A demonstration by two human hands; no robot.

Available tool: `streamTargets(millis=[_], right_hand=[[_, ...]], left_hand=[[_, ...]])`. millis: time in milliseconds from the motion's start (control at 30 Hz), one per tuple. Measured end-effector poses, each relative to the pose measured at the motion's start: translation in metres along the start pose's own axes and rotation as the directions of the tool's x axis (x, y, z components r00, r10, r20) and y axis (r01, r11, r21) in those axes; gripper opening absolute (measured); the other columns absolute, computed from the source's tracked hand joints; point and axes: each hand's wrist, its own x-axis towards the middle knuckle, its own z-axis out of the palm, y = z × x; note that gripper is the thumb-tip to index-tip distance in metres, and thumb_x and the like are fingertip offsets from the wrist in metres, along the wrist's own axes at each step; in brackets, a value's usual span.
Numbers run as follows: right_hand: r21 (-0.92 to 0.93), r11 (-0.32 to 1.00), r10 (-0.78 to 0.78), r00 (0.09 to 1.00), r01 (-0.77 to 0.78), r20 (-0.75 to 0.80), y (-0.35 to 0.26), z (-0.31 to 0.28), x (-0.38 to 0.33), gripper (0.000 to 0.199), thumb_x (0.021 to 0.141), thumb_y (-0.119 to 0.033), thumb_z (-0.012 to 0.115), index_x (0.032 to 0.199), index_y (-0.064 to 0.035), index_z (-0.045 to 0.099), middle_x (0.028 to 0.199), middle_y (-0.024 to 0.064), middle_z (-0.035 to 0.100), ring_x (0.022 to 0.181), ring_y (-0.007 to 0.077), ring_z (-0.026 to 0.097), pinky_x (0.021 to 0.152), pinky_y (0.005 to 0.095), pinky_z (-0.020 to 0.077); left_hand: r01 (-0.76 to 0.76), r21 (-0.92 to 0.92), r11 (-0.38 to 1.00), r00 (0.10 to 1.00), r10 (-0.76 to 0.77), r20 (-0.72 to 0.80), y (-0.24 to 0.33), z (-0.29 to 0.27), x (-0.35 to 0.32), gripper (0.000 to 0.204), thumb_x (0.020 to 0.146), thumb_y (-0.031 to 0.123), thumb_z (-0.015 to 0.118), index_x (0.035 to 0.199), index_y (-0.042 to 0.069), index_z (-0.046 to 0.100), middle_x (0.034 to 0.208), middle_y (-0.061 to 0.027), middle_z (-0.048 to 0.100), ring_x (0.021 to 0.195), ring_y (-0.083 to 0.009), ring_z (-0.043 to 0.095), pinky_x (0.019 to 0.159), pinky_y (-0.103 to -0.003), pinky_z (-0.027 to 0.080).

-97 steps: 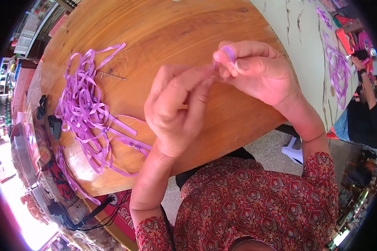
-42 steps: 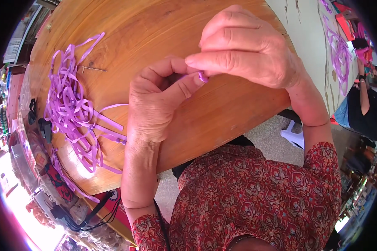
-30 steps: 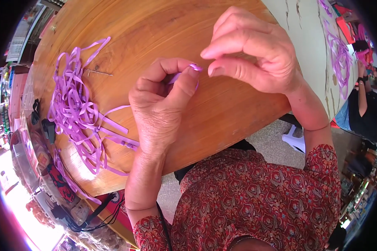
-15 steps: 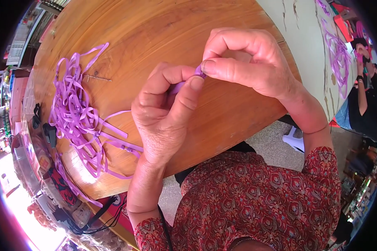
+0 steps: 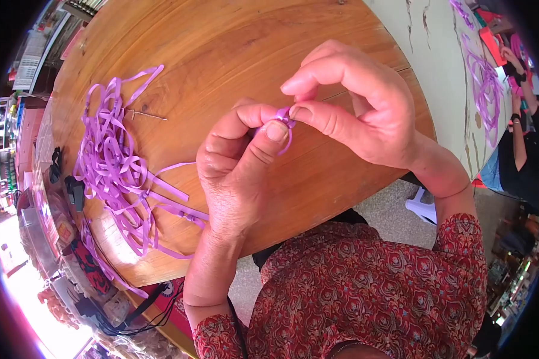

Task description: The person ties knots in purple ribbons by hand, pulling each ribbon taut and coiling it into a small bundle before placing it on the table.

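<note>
The wooden tabletop (image 5: 239,54) spread beneath your hands, its rounded edge running close in front of you. Beyond it, to your right, stood a pale second table (image 5: 428,66) with dark cracks in its surface. You wore a red patterned shirt (image 5: 365,293). At the far right, another person (image 5: 521,143) in a dark top was at the pale table. On your left, a tangled heap of purple ribbon (image 5: 117,161) lay on the wood, one strand reaching toward your left wrist; a looser purple bundle (image 5: 485,90) lay on the pale table. Your right grip (image 5: 368,110) was raised, its thumb tip touching the work while the index finger stood lifted apart; whether another finger pinched from behind, you could not tell from this view. Your left grip (image 5: 230,158) was closed, thumb against index finger. Beside the heap lay a small black object (image 5: 75,192), and just past its far side a thin metal hook (image 5: 148,115). Smallest was the held ribbon piece (image 5: 283,116), pinched in your left fingertips between both hands, above the wood, a thin loop hanging below.
</note>
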Motion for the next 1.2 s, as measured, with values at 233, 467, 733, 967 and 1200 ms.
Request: streamTargets(millis=[233, 467, 733, 967, 1200], right_hand=[[-0.092, 0.979, -0.175, 0.982, 0.181, 0.078, 0.0020, -0.0032, 0.0001, 0.018, 0.075, 0.006, 0.067, 0.091, 0.0001, 0.063, 0.084, 0.0089, 0.059, 0.076, 0.0212, 0.057, 0.065, 0.0294, 0.0456], [-0.045, 0.986, -0.155, 0.985, 0.159, 0.078, 0.0034, -0.0042, 0.0001, 0.018, 0.071, 0.006, 0.070, 0.087, -0.0008, 0.065, 0.080, 0.0066, 0.059, 0.074, 0.0198, 0.057, 0.063, 0.0291, 0.0454], [-0.137, 0.973, -0.178, 0.982, 0.185, 0.061, 0.0029, -0.0036, -0.0010, 0.016, 0.067, 0.007, 0.069, 0.079, -0.0017, 0.063, 0.075, 0.0057, 0.058, 0.072, 0.0198, 0.056, 0.061, 0.0288, 0.0442], [-0.083, 0.986, -0.147, 0.989, 0.148, 0.015, 0.0021, -0.0025, -0.0040, 0.015, 0.069, 0.008, 0.064, 0.077, -0.0013, 0.056, 0.072, 0.0066, 0.055, 0.069, 0.0196, 0.053, 0.061, 0.0294, 0.0431], [0.038, 0.999, -0.012, 1.000, 0.011, 0.026, 0.0013, -0.0052, -0.0052, 0.011, 0.074, 0.007, 0.061, 0.080, -0.0008, 0.054, 0.075, 0.0066, 0.054, 0.071, 0.0175, 0.052, 0.064, 0.0285, 0.0418]], left_hand=[[0.008, -0.055, 0.998, 1.000, -0.009, -0.014, -0.0027, -0.0038, 0.0014, 0.007, 0.088, 0.001, 0.061, 0.094, 0.000, 0.062, 0.087, 0.0008, 0.056, 0.078, -0.0065, 0.050, 0.072, -0.020, 0.042], [-0.024, -0.004, 1.000, 1.000, 0.024, 0.005, -0.0024, -0.0021, 0.0005, 0.005, 0.087, 0.000, 0.060, 0.092, 0.000, 0.062, 0.085, 0.0004, 0.055, 0.078, -0.0066, 0.049, 0.071, -0.020, 0.041], [0.035, 0.132, 0.991, 0.999, -0.032, -0.028, -0.0064, -0.0019, 0.0006, 0.005, 0.087, -0.001, 0.061, 0.092, 0.000, 0.062, 0.084, 0.0019, 0.052, 0.075, -0.0050, 0.046, 0.069, -0.018, 0.037], [0.083, 0.066, 0.994, 0.996, -0.082, -0.018, -0.0033, 0.0018, 0.0001, 0.007, 0.085, -0.001, 0.063, 0.092, 0.001, 0.063, 0.084, 0.0027, 0.053, 0.075, -0.0041, 0.046, 0.066, -0.018, 0.036], [0.109, -0.079, 0.991, 0.994, -0.109, -0.006, -0.0022, 0.0038, -0.0008, 0.011, 0.085, -0.002, 0.063, 0.095, 0.001, 0.063, 0.087, 0.0018, 0.055, 0.077, -0.0048, 0.048, 0.070, -0.018, 0.039]])
